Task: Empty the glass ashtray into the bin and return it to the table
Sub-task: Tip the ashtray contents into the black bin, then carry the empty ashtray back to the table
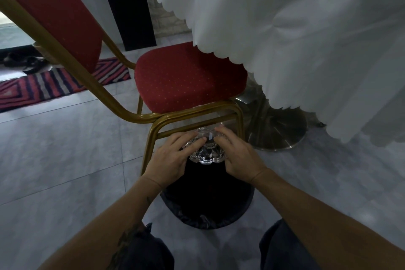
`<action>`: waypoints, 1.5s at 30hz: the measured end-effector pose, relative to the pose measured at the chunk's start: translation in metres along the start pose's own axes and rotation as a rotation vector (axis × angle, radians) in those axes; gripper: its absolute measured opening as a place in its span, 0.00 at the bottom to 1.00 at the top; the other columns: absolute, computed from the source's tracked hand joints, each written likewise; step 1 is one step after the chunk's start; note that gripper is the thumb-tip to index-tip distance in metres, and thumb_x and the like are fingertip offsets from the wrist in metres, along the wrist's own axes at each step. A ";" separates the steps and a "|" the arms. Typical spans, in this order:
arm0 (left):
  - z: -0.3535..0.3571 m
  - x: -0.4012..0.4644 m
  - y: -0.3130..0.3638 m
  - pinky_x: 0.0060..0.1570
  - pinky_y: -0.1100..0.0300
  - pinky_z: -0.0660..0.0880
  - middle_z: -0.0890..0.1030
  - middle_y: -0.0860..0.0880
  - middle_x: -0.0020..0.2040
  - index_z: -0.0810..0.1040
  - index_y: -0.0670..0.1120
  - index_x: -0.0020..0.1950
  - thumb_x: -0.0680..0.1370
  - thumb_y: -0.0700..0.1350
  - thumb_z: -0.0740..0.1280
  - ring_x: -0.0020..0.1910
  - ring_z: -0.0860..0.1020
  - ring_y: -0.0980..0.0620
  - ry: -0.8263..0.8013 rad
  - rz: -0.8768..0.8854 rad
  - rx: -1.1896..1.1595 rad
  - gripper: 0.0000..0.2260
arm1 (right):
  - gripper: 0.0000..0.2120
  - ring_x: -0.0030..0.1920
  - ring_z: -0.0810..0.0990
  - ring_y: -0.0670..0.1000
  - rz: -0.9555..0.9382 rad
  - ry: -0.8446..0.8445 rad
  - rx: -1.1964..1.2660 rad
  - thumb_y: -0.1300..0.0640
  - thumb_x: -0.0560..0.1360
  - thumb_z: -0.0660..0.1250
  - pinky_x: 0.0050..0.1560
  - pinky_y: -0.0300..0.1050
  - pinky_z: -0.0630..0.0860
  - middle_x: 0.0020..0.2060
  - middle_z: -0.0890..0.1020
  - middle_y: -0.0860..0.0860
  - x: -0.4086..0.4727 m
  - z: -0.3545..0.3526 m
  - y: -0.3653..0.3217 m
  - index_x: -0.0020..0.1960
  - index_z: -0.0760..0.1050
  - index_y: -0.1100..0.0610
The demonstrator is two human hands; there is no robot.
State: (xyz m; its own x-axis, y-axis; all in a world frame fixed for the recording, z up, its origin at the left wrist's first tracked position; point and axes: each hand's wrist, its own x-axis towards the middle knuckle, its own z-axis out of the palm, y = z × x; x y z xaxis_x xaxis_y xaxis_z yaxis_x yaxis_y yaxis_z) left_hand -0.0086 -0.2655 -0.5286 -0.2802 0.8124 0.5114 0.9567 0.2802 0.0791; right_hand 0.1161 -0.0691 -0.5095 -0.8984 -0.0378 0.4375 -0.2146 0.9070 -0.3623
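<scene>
The cut-glass ashtray (207, 151) is turned upside down over the dark bin (208, 208), which stands on the floor between my knees and is lined with a black bag. My left hand (173, 158) grips the ashtray's left side and my right hand (235, 155) grips its right side, fingers spread over its base. The bin's inside is too dark to see. The table (306, 39), covered with a white scalloped cloth, rises at the upper right.
A red chair (188, 79) with a gold frame stands just behind the bin, its leg close to my left hand. The table's steel pedestal base (278, 136) sits to the right. A striped rug (54, 85) and sandals lie at far left on the grey tiles.
</scene>
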 end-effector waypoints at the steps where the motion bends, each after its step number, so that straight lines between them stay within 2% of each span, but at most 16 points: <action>1: 0.000 0.000 0.000 0.61 0.52 0.75 0.78 0.43 0.66 0.73 0.47 0.72 0.76 0.35 0.62 0.60 0.77 0.42 0.005 0.006 -0.002 0.25 | 0.19 0.60 0.79 0.60 -0.002 -0.002 0.002 0.60 0.72 0.58 0.54 0.51 0.82 0.67 0.73 0.60 0.000 0.000 0.000 0.64 0.68 0.56; 4: -0.001 -0.002 -0.002 0.60 0.50 0.76 0.78 0.43 0.66 0.72 0.47 0.73 0.76 0.35 0.63 0.60 0.76 0.42 0.011 0.016 0.001 0.25 | 0.19 0.65 0.77 0.62 0.002 -0.008 -0.006 0.64 0.72 0.61 0.56 0.53 0.82 0.68 0.73 0.61 0.002 0.001 0.001 0.62 0.71 0.58; 7: -0.003 0.000 -0.002 0.60 0.50 0.76 0.78 0.42 0.66 0.71 0.48 0.73 0.75 0.34 0.65 0.60 0.76 0.42 0.028 0.016 0.009 0.26 | 0.19 0.70 0.73 0.63 -0.006 0.021 -0.027 0.60 0.73 0.54 0.59 0.55 0.79 0.69 0.73 0.63 0.003 0.000 0.000 0.62 0.69 0.57; 15: -0.007 0.002 0.000 0.63 0.52 0.74 0.78 0.43 0.66 0.73 0.47 0.72 0.73 0.33 0.68 0.59 0.77 0.42 0.073 0.025 0.019 0.27 | 0.18 0.69 0.74 0.66 -0.013 0.021 -0.063 0.61 0.71 0.53 0.53 0.61 0.83 0.68 0.74 0.65 0.005 -0.005 -0.001 0.60 0.68 0.56; 19: -0.010 0.003 0.001 0.62 0.51 0.75 0.78 0.42 0.66 0.73 0.47 0.72 0.74 0.33 0.66 0.60 0.77 0.42 0.059 0.031 0.010 0.27 | 0.18 0.72 0.70 0.66 0.017 0.014 -0.052 0.60 0.72 0.53 0.56 0.61 0.82 0.70 0.71 0.64 0.004 -0.004 -0.002 0.60 0.69 0.56; 21: -0.013 0.004 0.004 0.62 0.50 0.75 0.79 0.43 0.66 0.74 0.46 0.72 0.74 0.34 0.64 0.60 0.78 0.42 0.056 0.015 -0.012 0.26 | 0.19 0.71 0.71 0.65 0.047 0.020 -0.029 0.63 0.72 0.57 0.58 0.57 0.81 0.71 0.70 0.63 0.002 -0.004 -0.003 0.62 0.68 0.55; 24: -0.018 0.003 0.013 0.63 0.51 0.75 0.79 0.46 0.66 0.75 0.45 0.71 0.73 0.36 0.62 0.62 0.78 0.45 0.065 -0.053 -0.114 0.25 | 0.27 0.67 0.75 0.60 0.102 0.025 0.054 0.71 0.69 0.64 0.60 0.55 0.80 0.70 0.71 0.58 -0.001 -0.002 -0.003 0.65 0.69 0.55; 29: -0.016 0.000 0.025 0.62 0.51 0.76 0.81 0.49 0.63 0.73 0.48 0.72 0.76 0.39 0.66 0.61 0.79 0.50 0.080 -0.288 -0.402 0.24 | 0.26 0.58 0.80 0.48 0.327 0.053 0.295 0.71 0.71 0.61 0.60 0.52 0.79 0.58 0.80 0.50 -0.003 -0.002 -0.004 0.66 0.72 0.52; 31: -0.014 0.001 0.029 0.56 0.54 0.79 0.84 0.49 0.58 0.70 0.52 0.74 0.78 0.41 0.65 0.54 0.81 0.53 0.090 -0.435 -0.526 0.24 | 0.28 0.54 0.82 0.46 0.435 0.052 0.405 0.71 0.73 0.61 0.56 0.51 0.82 0.55 0.82 0.48 -0.001 -0.002 -0.005 0.67 0.72 0.49; 32: -0.012 0.000 0.031 0.48 0.57 0.80 0.84 0.51 0.50 0.69 0.54 0.74 0.79 0.42 0.64 0.45 0.81 0.56 0.094 -0.493 -0.556 0.24 | 0.29 0.52 0.83 0.47 0.465 0.045 0.430 0.72 0.74 0.61 0.53 0.51 0.82 0.55 0.83 0.48 -0.002 -0.002 -0.006 0.68 0.71 0.47; 33: -0.011 0.000 0.033 0.39 0.60 0.77 0.82 0.54 0.42 0.68 0.55 0.75 0.80 0.42 0.63 0.37 0.78 0.57 0.102 -0.535 -0.567 0.23 | 0.30 0.49 0.84 0.50 0.481 0.032 0.448 0.71 0.74 0.61 0.51 0.51 0.83 0.56 0.83 0.49 -0.002 -0.002 -0.008 0.70 0.70 0.45; 35: -0.007 -0.001 0.039 0.32 0.61 0.71 0.77 0.57 0.34 0.68 0.55 0.75 0.82 0.41 0.61 0.28 0.72 0.57 0.137 -0.606 -0.587 0.22 | 0.33 0.48 0.84 0.58 0.507 0.003 0.495 0.71 0.75 0.60 0.49 0.53 0.82 0.56 0.83 0.54 -0.003 -0.001 -0.012 0.72 0.67 0.43; 36: -0.005 -0.002 0.040 0.30 0.61 0.69 0.75 0.56 0.31 0.68 0.55 0.75 0.82 0.41 0.61 0.26 0.70 0.57 0.155 -0.647 -0.610 0.22 | 0.34 0.51 0.83 0.58 0.524 -0.015 0.525 0.71 0.75 0.59 0.49 0.50 0.83 0.58 0.83 0.55 -0.002 -0.001 -0.015 0.74 0.66 0.44; 39: -0.003 -0.002 0.039 0.27 0.54 0.69 0.75 0.48 0.28 0.69 0.59 0.74 0.82 0.42 0.61 0.24 0.67 0.57 0.165 -0.745 -0.650 0.21 | 0.34 0.58 0.79 0.39 0.554 -0.057 0.577 0.72 0.77 0.58 0.48 0.28 0.76 0.72 0.72 0.46 0.002 -0.001 -0.021 0.77 0.64 0.46; 42: -0.007 -0.002 0.036 0.31 0.54 0.74 0.81 0.44 0.34 0.70 0.61 0.72 0.83 0.43 0.61 0.26 0.72 0.54 0.154 -0.796 -0.618 0.20 | 0.32 0.49 0.74 0.30 0.583 -0.082 0.610 0.70 0.80 0.58 0.45 0.23 0.71 0.70 0.66 0.38 0.007 0.001 -0.020 0.78 0.63 0.45; 45: -0.011 -0.001 0.031 0.29 0.69 0.71 0.81 0.50 0.34 0.73 0.55 0.71 0.83 0.42 0.61 0.27 0.74 0.59 0.147 -0.812 -0.614 0.18 | 0.30 0.46 0.74 0.35 0.616 -0.116 0.640 0.67 0.81 0.58 0.42 0.27 0.71 0.69 0.68 0.38 0.011 0.004 -0.018 0.77 0.64 0.43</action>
State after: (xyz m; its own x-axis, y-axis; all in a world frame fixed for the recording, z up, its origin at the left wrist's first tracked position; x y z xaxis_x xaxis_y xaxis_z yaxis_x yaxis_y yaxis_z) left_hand 0.0226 -0.2632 -0.5176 -0.8874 0.4129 0.2050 0.3703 0.3737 0.8504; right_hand 0.1082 -0.0873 -0.5017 -0.9504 0.3053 -0.0595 0.1773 0.3744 -0.9102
